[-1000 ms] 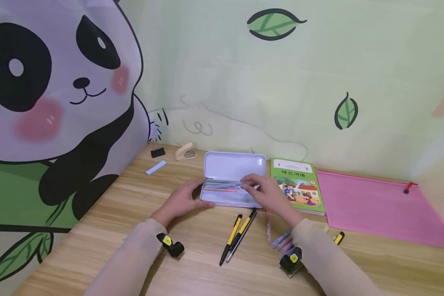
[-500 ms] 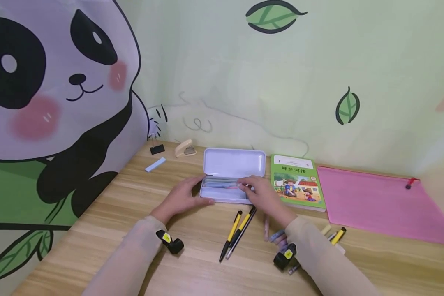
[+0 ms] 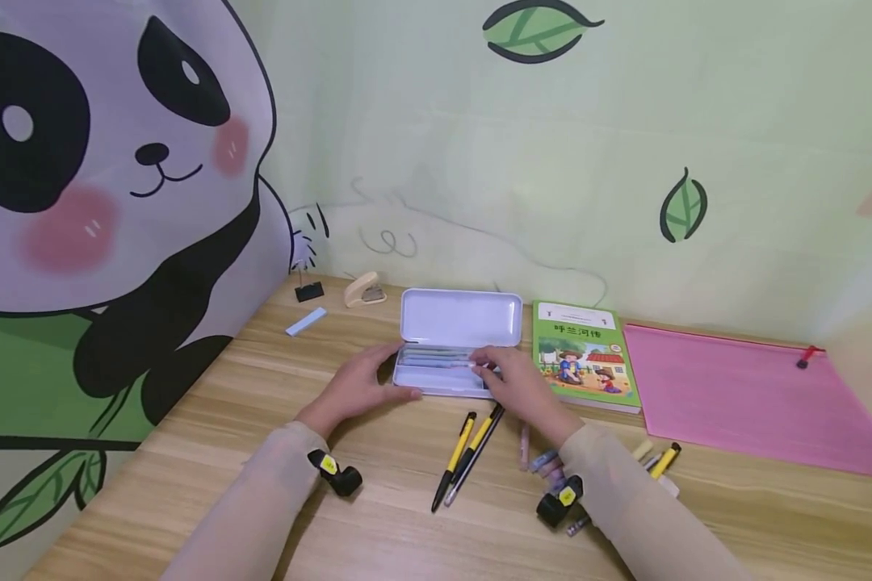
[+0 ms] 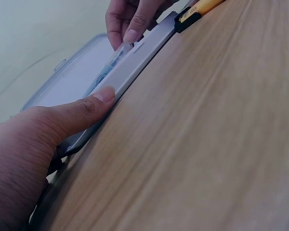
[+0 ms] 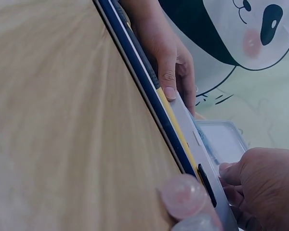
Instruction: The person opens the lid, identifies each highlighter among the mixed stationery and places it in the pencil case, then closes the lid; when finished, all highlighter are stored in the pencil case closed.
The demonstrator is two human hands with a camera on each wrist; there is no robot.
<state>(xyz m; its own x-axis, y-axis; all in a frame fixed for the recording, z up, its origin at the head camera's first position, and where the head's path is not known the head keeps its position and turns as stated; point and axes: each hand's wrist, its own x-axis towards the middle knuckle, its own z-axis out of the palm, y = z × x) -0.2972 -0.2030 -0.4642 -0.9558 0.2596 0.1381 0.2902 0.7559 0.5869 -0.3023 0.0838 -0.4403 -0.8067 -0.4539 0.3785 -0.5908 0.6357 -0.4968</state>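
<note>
The white pencil case [image 3: 461,319] lies open on the table, lid tilted back against the wall side. Several slim pens [image 3: 429,356] lie side by side in its rear compartment. My left hand [image 3: 356,389] grips the case's left end, with the thumb [image 4: 98,98] over the front wall. Over the right part of the case, my right hand [image 3: 526,391] pinches the end of a clear pen with a blue pattern [image 4: 106,70] between thumb and fingers. That pen lies low along the case; its far end is partly hidden by the wall in the left wrist view.
Yellow-and-black pens [image 3: 454,464] lie in front of the case. More pens and markers [image 3: 548,464] lie partly under the right forearm. A green book [image 3: 584,355] and a pink zip pouch [image 3: 756,403] are to the right. A stapler [image 3: 365,290], binder clip [image 3: 308,291] and blue strip [image 3: 306,322] sit back left.
My right hand has lowered the pen, raised at a slant earlier, into line with the others in the case. The left hand keeps its hold. The head view has shifted slightly.
</note>
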